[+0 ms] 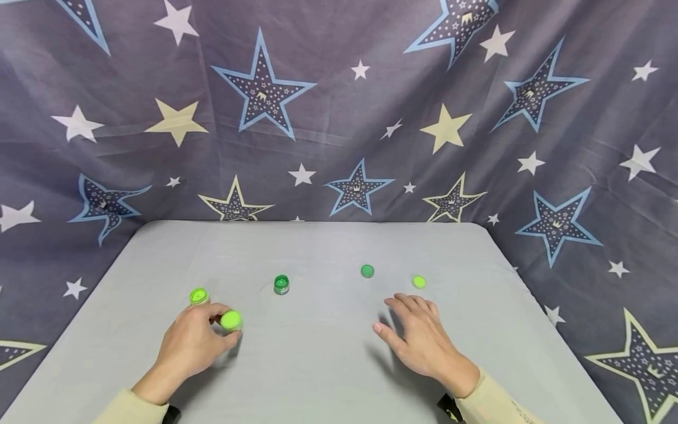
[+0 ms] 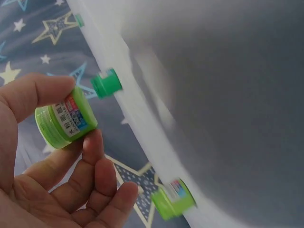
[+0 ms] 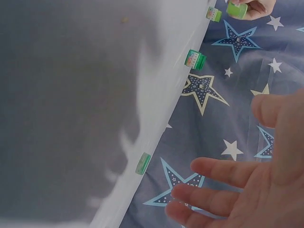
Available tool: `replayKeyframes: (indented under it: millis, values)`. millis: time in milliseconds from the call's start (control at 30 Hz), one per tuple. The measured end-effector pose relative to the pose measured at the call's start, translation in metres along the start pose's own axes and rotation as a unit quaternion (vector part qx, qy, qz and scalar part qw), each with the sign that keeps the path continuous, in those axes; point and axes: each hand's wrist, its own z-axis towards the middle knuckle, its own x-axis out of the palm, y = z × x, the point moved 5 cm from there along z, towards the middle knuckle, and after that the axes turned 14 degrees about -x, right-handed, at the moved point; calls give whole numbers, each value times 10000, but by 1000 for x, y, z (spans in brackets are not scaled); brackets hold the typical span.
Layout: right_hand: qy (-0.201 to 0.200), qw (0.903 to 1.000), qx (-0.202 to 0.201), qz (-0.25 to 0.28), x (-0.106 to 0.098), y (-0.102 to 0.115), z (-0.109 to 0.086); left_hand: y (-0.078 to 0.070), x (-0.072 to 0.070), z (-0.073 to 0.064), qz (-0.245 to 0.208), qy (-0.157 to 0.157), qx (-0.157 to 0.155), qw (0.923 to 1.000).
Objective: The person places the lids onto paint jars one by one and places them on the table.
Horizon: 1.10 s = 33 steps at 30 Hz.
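**Lime-green jar (image 1: 231, 320) pinched in your left hand (image 1: 196, 341), right hand (image 1: 421, 344) holding nothing**

You have the jar between the thumb and curled fingers of your left hand, gripped by its sides. That hold probably suits a small round body: it leaves the top facing you in full view, and the pads press on opposite walls. Your thumb lies next to the printed label (image 2: 71, 116). From the wrist views the jar appears lifted off the bench (image 1: 318, 365). Its top looks capped.

Just beyond your left knuckles stands an uncapped lime jar (image 1: 199, 296), near the held one but apart from your fingertips. Farther out and to the right of those fingers, a dark green jar (image 1: 281, 284) also stands upright without a cap. The gap between the two likely gives your hand room to work around each.

Your right fingers are spread and slightly bent, palm toward the bench, with a shadow beneath that suggests they hover. Past their tips lie two flat discs, seemingly lids: a green lid (image 1: 367, 271) ahead and to the left, a lime lid (image 1: 419, 282) straight ahead and closer. They look parked there to keep them out from under your fingers.
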Motion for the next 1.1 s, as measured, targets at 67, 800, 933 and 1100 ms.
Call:
replayKeyframes:
  millis: [67, 800, 933, 1100]
  values:
    - [34, 10000, 60, -15, 0, -2, -1, 6, -1, 2, 117, 33, -54, 9999]
    - [146, 9988, 431, -190, -4, -25, -6, 67, -26, 17, 888, 170, -414, 9950]
    - [110, 9985, 492, -202, -5, -28, -7, 77, -31, 18, 931, 132, -562, 9940]
    - [96, 9982, 558, -215, -6, -31, -8, 90, -36, 22, 992, 276, -740, 9919]
